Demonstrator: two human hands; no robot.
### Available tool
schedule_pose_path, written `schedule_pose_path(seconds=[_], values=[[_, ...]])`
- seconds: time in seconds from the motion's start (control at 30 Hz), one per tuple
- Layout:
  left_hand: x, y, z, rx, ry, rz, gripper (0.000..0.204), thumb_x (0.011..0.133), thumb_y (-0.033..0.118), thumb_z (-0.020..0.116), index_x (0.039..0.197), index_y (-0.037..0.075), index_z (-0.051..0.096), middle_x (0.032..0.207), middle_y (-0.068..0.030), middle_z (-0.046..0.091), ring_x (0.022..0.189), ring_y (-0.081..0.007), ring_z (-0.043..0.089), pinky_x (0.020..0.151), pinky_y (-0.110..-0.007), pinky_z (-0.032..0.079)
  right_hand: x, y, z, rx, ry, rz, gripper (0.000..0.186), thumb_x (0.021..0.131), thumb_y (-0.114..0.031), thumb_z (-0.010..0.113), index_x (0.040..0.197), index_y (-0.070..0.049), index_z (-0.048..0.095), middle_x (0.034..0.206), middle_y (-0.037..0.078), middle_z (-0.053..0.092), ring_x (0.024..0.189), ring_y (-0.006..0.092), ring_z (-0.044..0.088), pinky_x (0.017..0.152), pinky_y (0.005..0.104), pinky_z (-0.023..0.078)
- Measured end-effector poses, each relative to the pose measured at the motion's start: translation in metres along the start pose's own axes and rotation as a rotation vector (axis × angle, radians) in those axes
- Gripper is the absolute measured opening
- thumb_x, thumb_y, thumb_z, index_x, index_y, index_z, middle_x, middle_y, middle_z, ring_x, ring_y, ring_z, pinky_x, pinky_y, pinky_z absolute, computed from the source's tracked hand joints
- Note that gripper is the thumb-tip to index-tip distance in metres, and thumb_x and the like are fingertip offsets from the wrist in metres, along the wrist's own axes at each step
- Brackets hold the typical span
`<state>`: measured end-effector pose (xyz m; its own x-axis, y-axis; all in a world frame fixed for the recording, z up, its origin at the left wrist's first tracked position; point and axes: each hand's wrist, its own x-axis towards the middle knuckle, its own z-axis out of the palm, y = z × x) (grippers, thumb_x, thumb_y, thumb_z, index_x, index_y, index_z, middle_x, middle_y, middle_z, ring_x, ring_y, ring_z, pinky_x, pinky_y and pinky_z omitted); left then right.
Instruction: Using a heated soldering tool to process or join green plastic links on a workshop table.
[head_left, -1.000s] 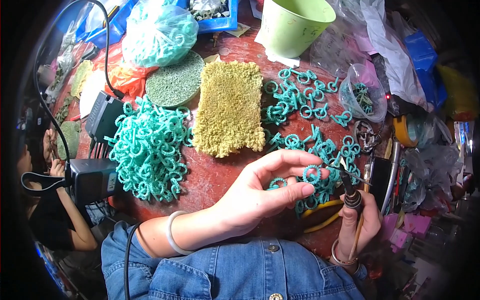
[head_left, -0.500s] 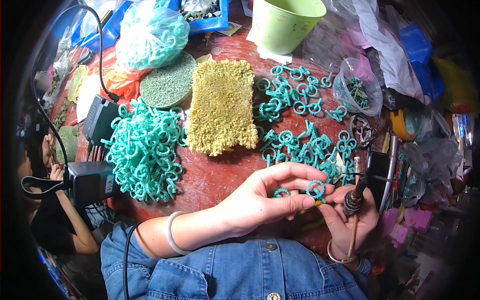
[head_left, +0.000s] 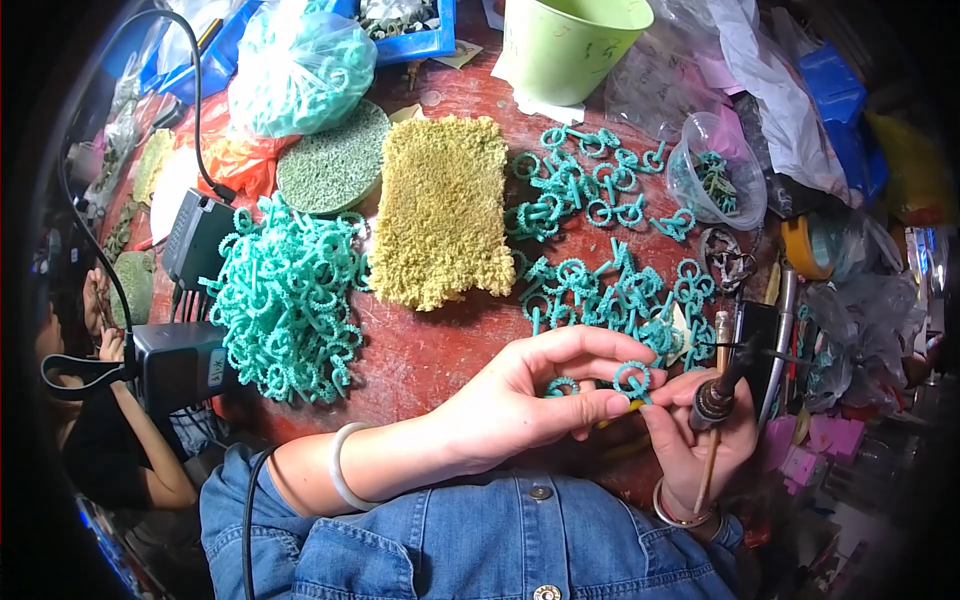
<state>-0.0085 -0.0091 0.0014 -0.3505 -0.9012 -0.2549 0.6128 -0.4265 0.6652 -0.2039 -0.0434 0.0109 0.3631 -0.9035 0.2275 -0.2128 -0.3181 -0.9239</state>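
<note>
My left hand [head_left: 530, 405] is curled with a small teal bristly ring on a stem [head_left: 632, 381] at its fingertips and another teal ring [head_left: 562, 388] between its fingers. My right hand [head_left: 700, 440] grips a dark soldering-iron-like tool [head_left: 711, 402] and a thin wooden stick [head_left: 706, 470], its thumb and forefinger touching the stem of the ring. Loose teal ring pieces [head_left: 610, 280] lie just beyond both hands. A large pile of the same pieces [head_left: 280, 300] is at the left, and a yellow crumbly pad [head_left: 440, 210] sits between the groups.
A green pot [head_left: 570, 50], bagged teal pieces [head_left: 300, 70], blue trays [head_left: 405, 45], a round green pad [head_left: 330, 160] and a plastic cup [head_left: 690, 180] crowd the back. Black devices with cables [head_left: 175, 355] stand left. Another person's arm [head_left: 150, 450] is at far left. Tools and plastic bags [head_left: 850, 350] line the right.
Both hands have moved slightly toward my body. My right thumb and forefinger have come onto the ring held in my left hand, and the iron has swung round. The view has shifted slightly.
</note>
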Motion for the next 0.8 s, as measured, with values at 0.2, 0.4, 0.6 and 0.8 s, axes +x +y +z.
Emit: schedule_pose_path(seconds=[0.2, 0.4, 0.6, 0.8], values=[[-0.0006, 0.0008, 0.0003, 0.003, 0.004, 0.007, 0.037, 0.087, 0.006, 0.061, 0.123, 0.006, 0.052, 0.107, -0.0030, 0.063, 0.087, -0.0046, 0.055, 0.067, -0.020, 0.046, -0.0002, -0.0024, -0.0001, 0.029, 0.004, 0.037, 0.035, 0.070, 0.003, 0.074, 0.096, 0.001, 0.050, 0.088, 0.012, 0.065, 0.062, 0.0022, 0.053, 0.055, 0.0144, 0.040], [0.0008, -0.0021, -0.0010, 0.043, -0.004, 0.056, 0.040, 0.085, 0.005, 0.063, 0.123, 0.006, 0.052, 0.108, -0.0037, 0.062, 0.085, -0.0045, 0.054, 0.073, -0.021, 0.047, -0.0007, -0.0025, 0.0002, -0.012, 0.024, 0.048, 0.034, 0.071, 0.002, 0.074, 0.095, 0.000, 0.050, 0.084, 0.008, 0.063, 0.066, 0.0046, 0.055, 0.056, 0.0159, 0.041], [0.0013, -0.0043, -0.0021, 0.070, -0.037, 0.094, 0.041, 0.084, 0.004, 0.064, 0.123, 0.005, 0.052, 0.111, -0.0043, 0.060, 0.083, -0.0040, 0.053, 0.075, -0.022, 0.047, -0.0024, -0.0003, -0.0002, 0.003, 0.059, 0.026, 0.034, 0.071, 0.002, 0.074, 0.094, -0.001, 0.050, 0.081, 0.006, 0.062, 0.066, 0.0042, 0.055, 0.057, 0.0161, 0.042], [0.0005, -0.0036, -0.0022, 0.079, 0.009, 0.054, 0.038, 0.084, 0.004, 0.064, 0.121, 0.006, 0.054, 0.107, -0.0032, 0.060, 0.082, -0.0036, 0.052, 0.073, -0.021, 0.047, -0.0027, -0.0003, 0.0008, 0.013, 0.055, 0.059, 0.035, 0.070, 0.004, 0.074, 0.095, 0.000, 0.050, 0.081, 0.006, 0.063, 0.065, 0.0043, 0.055, 0.059, 0.0161, 0.043]])
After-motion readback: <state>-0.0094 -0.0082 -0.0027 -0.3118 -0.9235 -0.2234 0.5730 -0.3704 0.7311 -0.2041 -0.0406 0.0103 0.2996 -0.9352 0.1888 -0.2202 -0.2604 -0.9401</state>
